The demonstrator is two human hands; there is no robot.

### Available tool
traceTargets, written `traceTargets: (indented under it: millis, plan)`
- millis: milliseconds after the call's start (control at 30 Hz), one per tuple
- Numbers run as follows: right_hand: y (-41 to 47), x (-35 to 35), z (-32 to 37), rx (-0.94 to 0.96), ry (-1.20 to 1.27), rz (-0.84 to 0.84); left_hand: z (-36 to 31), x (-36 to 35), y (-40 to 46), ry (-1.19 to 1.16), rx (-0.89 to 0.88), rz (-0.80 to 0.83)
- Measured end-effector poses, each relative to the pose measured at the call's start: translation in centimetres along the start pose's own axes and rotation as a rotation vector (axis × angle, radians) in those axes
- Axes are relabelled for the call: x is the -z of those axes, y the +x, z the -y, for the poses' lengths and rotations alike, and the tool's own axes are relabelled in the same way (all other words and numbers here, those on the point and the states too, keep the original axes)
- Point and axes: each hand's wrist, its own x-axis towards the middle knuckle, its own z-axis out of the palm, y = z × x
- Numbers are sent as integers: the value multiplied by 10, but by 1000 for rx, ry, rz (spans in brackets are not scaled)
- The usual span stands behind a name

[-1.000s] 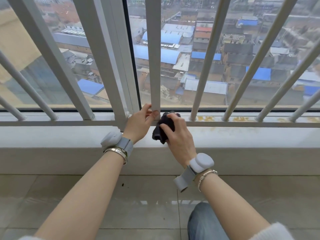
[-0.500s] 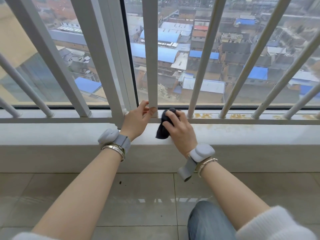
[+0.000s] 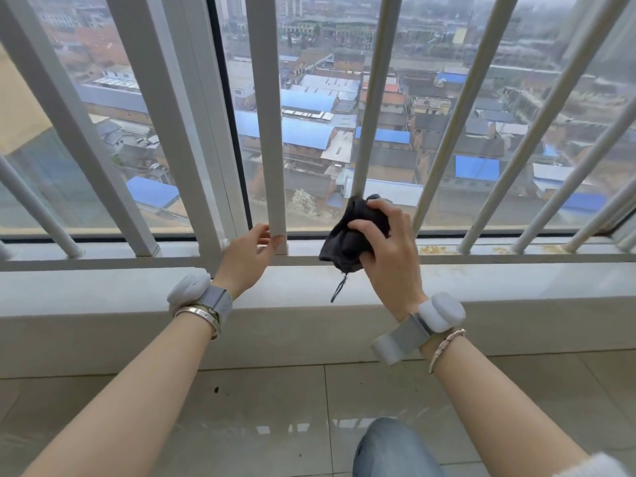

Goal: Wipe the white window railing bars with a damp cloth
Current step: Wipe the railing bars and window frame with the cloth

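Behind the glass a grey town of blue and dark roofs lies far below. In front of the glass stands the white railing [image 3: 192, 132], whose bars rise from a low horizontal rail [image 3: 516, 258] above a pale window sill [image 3: 103, 290]; the tiled floor [image 3: 275, 407] fills the lower part of the view. Yellow-brown stains mark the ledge behind the rail at about 3 o'clock from the hands. A knee in blue jeans [image 3: 392, 449] shows at 6 o'clock.

The left hand [image 3: 247, 259] is at the foot of the flat square bar [image 3: 272, 132] near the centre, with its fingers [image 3: 263, 232] loosely curled beside the bar and touching its lower end, not closed around it. The right hand [image 3: 389, 249], at 3 o'clock from the left one, has its fingers clenched around a dark cloth [image 3: 347, 239], bunched up. The top of the cloth meets the round bar [image 3: 370, 115] next to the right, just above the rail. A thin thread [image 3: 339, 287] hangs from the cloth. Both wrists wear a grey band with a white device; the left wrist also has a metal bangle [image 3: 203, 313], the right a thin bracelet [image 3: 444, 346].
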Motion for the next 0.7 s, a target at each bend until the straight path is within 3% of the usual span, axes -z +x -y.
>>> traceTargets:
  millis: [67, 233, 367, 500, 700]
  plan:
    - [18, 2, 5, -77, 24, -78, -6, 0, -1, -53, -47, -94]
    - [29, -23, 8, -164, -35, -64, -38, 3, 8, -263, -126, -250]
    - [-11, -48, 1, -281, -8, 82, -48, 2, 17, -150, -134, -338]
    - [-12, -41, 1, -347, 49, 202, -48, 3, 15, -129, -128, -322]
    - [52, -7, 6, -139, 17, -150, -53, 6, 14, -148, -69, -287]
